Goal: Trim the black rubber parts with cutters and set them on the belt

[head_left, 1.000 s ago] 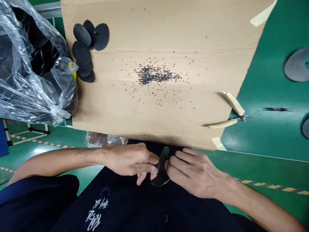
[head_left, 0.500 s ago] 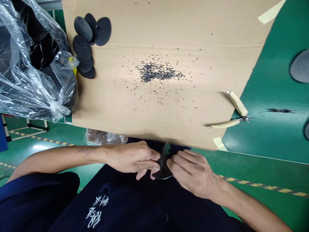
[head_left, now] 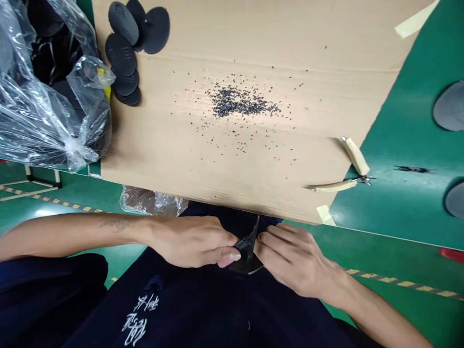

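My left hand (head_left: 203, 244) is closed with thumb and fingers pinching a thin black rubber-like piece (head_left: 247, 266), low in front of my body just off the table's near edge. From the other side, my right hand (head_left: 290, 256) grips the same piece with curled fingers. The piece is bent, with one flap standing up between the hands and a curved rim below. Fingers hide much of it, so its full outline cannot be made out. Beyond the hands, small black bits (head_left: 239, 102) lie scattered on a cardboard sheet (head_left: 181, 159).
Black oval discs (head_left: 121, 54) lie overlapping at the cardboard's left. Beside them sits a clear plastic bag (head_left: 47, 130) with dark pieces inside. Cream-handled nippers (head_left: 358, 159) lie open at the right. Grey discs (head_left: 451, 106) and a small dark tool (head_left: 413, 169) rest on the green tabletop (head_left: 391, 203).
The black piece has turned between my hands, so its raised flap now shows nearly edge-on. My left fingers have closed further over its left side. The camera view has shifted slightly.
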`<action>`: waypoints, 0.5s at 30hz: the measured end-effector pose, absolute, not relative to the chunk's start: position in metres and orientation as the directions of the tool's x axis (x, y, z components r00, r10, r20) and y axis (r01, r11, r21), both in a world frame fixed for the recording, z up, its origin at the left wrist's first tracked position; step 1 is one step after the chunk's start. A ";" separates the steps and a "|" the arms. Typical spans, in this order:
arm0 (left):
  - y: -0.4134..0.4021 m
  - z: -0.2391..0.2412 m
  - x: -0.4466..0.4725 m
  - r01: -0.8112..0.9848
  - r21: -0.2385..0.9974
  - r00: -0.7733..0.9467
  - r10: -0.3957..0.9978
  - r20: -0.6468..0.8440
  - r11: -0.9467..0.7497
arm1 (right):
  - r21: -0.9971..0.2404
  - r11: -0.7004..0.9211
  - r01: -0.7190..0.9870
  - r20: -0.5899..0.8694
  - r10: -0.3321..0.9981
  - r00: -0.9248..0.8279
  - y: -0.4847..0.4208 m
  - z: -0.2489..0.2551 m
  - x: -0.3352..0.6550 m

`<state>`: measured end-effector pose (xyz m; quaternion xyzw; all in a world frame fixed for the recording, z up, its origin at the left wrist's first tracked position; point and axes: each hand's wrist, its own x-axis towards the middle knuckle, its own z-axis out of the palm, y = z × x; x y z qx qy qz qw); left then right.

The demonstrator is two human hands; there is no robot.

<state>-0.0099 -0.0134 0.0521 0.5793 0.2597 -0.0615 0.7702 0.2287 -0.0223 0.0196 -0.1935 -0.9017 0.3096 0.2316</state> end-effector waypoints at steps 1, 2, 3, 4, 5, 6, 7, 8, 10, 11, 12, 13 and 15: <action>-0.015 0.053 -0.009 0.406 0.863 0.855 0.209 -0.475 0.302 | -0.653 0.729 0.205 0.273 0.479 -0.834 -0.024 0.021 0.229; -0.016 0.055 -0.008 0.409 0.866 0.854 0.214 -0.475 0.288 | -0.656 0.726 0.207 0.264 0.477 -0.838 -0.027 0.022 0.229; -0.017 0.056 -0.006 0.409 0.868 0.853 0.221 -0.473 0.282 | -0.658 0.722 0.213 0.269 0.490 -0.829 -0.031 0.022 0.229; -0.017 0.057 -0.006 0.406 0.868 0.851 0.228 -0.474 0.287 | -0.658 0.718 0.228 0.282 0.516 -0.809 -0.035 0.022 0.229; -0.018 0.059 -0.005 0.405 0.865 0.847 0.236 -0.477 0.297 | -0.659 0.710 0.248 0.295 0.546 -0.784 -0.037 0.022 0.228; -0.018 0.060 -0.005 0.406 0.861 0.841 0.244 -0.483 0.307 | -0.661 0.702 0.267 0.298 0.571 -0.765 -0.039 0.022 0.228; -0.018 0.060 -0.004 0.409 0.858 0.837 0.246 -0.488 0.312 | -0.664 0.696 0.274 0.293 0.579 -0.761 -0.039 0.022 0.227; -0.017 0.060 -0.004 0.413 0.857 0.837 0.242 -0.491 0.309 | -0.666 0.697 0.266 0.282 0.565 -0.775 -0.037 0.023 0.227; -0.016 0.060 -0.004 0.418 0.867 0.849 0.224 -0.479 0.273 | -0.664 0.716 0.213 0.250 0.481 -0.840 -0.031 0.027 0.226; -0.015 0.059 -0.005 0.416 0.877 0.859 0.214 -0.465 0.239 | -0.661 0.729 0.178 0.245 0.434 -0.867 -0.029 0.028 0.226; -0.015 0.058 -0.005 0.414 0.887 0.867 0.208 -0.453 0.204 | -0.657 0.739 0.151 0.252 0.405 -0.879 -0.027 0.028 0.225; -0.014 0.057 -0.005 0.411 0.894 0.872 0.207 -0.443 0.179 | -0.654 0.743 0.142 0.265 0.402 -0.876 -0.026 0.028 0.225; -0.013 0.056 -0.006 0.412 0.895 0.871 0.216 -0.442 0.173 | -0.661 0.728 0.183 0.292 0.474 -0.831 -0.028 0.025 0.224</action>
